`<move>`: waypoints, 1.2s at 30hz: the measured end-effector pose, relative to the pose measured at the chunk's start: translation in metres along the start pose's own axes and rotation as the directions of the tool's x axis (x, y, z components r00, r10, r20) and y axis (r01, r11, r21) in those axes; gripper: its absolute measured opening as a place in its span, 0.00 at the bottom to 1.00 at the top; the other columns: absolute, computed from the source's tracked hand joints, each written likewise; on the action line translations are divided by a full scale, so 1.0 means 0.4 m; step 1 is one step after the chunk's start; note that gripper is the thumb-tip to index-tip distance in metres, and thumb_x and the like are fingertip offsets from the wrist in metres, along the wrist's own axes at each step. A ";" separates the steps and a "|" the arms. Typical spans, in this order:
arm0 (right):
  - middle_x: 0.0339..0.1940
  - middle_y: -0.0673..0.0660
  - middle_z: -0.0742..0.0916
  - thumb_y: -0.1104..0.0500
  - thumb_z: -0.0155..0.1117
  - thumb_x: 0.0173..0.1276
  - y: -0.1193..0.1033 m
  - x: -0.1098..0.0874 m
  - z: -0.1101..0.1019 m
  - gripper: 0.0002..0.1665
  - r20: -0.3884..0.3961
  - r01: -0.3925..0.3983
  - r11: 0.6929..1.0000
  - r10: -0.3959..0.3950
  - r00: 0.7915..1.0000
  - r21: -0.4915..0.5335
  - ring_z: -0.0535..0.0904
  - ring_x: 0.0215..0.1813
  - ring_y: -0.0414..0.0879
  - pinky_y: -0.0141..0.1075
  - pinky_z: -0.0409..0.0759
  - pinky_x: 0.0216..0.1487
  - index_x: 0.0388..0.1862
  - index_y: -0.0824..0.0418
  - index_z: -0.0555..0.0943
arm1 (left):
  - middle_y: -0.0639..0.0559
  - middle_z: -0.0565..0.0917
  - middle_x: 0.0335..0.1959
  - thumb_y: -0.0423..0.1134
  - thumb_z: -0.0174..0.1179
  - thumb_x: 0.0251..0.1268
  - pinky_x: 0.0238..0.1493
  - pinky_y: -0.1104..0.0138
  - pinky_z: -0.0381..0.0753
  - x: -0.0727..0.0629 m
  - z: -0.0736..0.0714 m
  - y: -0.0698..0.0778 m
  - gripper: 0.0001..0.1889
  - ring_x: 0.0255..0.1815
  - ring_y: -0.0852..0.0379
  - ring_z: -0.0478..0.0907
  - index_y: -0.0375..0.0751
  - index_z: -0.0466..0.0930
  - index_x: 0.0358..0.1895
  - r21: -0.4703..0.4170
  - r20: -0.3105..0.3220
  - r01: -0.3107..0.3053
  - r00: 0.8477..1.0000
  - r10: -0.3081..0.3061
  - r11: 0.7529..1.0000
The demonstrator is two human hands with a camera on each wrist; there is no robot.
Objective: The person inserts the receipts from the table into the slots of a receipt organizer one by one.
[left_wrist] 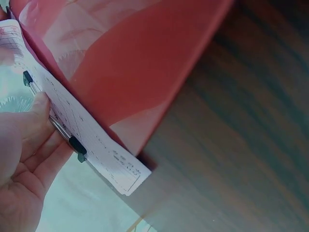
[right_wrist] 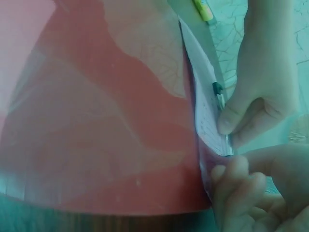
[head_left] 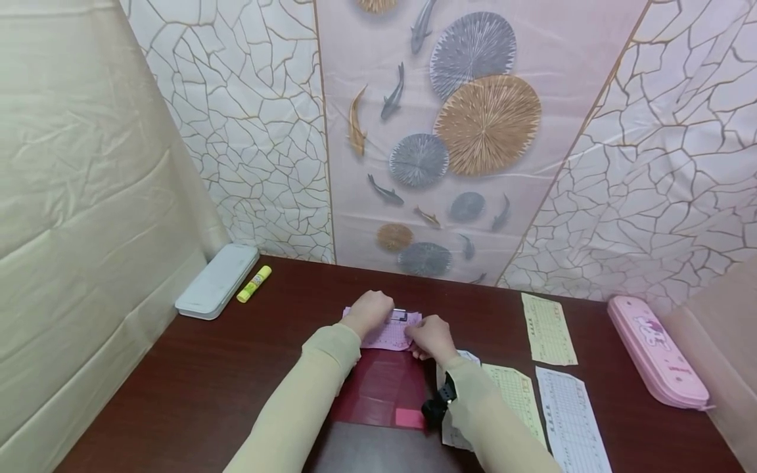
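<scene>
The binder clip sits at the far edge of the red folder, at twelve o'clock from the person, its long axis running left to right. The left hand pinches it with thumb on top; the right hand pinches the pink slip at three o'clock. The slip's print is unreadable.

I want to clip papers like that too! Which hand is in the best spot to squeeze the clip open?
Probably the left hand. Its thumb already presses the metal clip at the top of the red clipboard. The right hand pinches the pink slip at its corner.
</scene>
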State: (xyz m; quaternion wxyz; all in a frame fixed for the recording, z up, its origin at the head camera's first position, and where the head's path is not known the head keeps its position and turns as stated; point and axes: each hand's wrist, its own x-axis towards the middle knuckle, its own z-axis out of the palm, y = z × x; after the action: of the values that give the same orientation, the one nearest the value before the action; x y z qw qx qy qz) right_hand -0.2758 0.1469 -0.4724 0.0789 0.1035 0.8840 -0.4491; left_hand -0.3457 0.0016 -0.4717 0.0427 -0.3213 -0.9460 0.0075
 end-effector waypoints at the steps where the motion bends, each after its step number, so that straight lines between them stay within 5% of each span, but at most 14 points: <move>1: 0.06 0.52 0.77 0.61 0.60 0.59 0.001 -0.001 -0.006 0.15 -0.021 0.023 1.000 -0.024 0.999 -0.020 0.70 0.08 0.39 0.29 0.70 0.11 0.15 0.65 0.78 | 0.56 0.85 0.25 0.34 0.63 0.50 0.33 0.67 0.78 0.001 0.001 0.000 0.08 0.27 0.58 0.79 0.49 0.80 0.18 -0.005 -0.001 0.002 1.000 -0.002 1.000; 7: 0.13 0.54 0.80 0.59 0.63 0.59 0.005 0.003 -0.052 0.10 -0.108 0.062 0.990 -0.075 0.991 -0.123 0.74 0.14 0.42 0.31 0.72 0.16 0.25 0.66 0.82 | 0.57 0.82 0.20 0.31 0.62 0.46 0.28 0.68 0.74 0.000 0.001 -0.002 0.13 0.21 0.60 0.70 0.49 0.72 0.12 -0.041 0.002 0.019 1.000 -0.019 0.999; 13: 0.25 0.56 0.85 0.56 0.65 0.61 0.026 0.004 -0.118 0.11 -0.108 0.077 0.976 -0.100 0.989 -0.202 0.79 0.25 0.44 0.37 0.77 0.28 0.29 0.66 0.83 | 0.58 0.78 0.18 0.29 0.60 0.48 0.27 0.68 0.70 -0.001 0.001 0.001 0.18 0.21 0.60 0.64 0.49 0.65 0.10 -0.056 0.015 0.030 0.999 -0.029 0.998; 27: 0.40 0.63 0.86 0.59 0.64 0.63 0.132 0.039 -0.257 0.12 -0.085 0.224 0.907 -0.270 0.959 -0.355 0.82 0.40 0.52 0.45 0.80 0.42 0.42 0.65 0.83 | 0.58 0.79 0.19 0.29 0.61 0.48 0.28 0.68 0.71 -0.003 -0.006 0.003 0.15 0.22 0.59 0.66 0.49 0.69 0.12 -0.087 0.027 0.042 0.999 -0.040 0.995; 36: 0.47 0.68 0.84 0.61 0.63 0.64 0.190 0.055 -0.340 0.16 -0.044 0.241 0.873 -0.286 0.957 -0.424 0.81 0.46 0.58 0.50 0.79 0.45 0.48 0.69 0.80 | 0.57 0.78 0.19 0.29 0.61 0.51 0.30 0.68 0.71 -0.005 -0.015 0.001 0.15 0.23 0.59 0.67 0.48 0.70 0.13 -0.102 0.046 0.053 0.998 -0.048 0.993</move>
State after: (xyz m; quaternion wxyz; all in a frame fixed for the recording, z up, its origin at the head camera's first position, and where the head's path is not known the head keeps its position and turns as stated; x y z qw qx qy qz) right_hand -0.2842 0.3033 -0.4573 -0.0096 -0.0137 0.9676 -0.2518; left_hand -0.3436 0.0006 -0.4659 0.0059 -0.2988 -0.9536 -0.0356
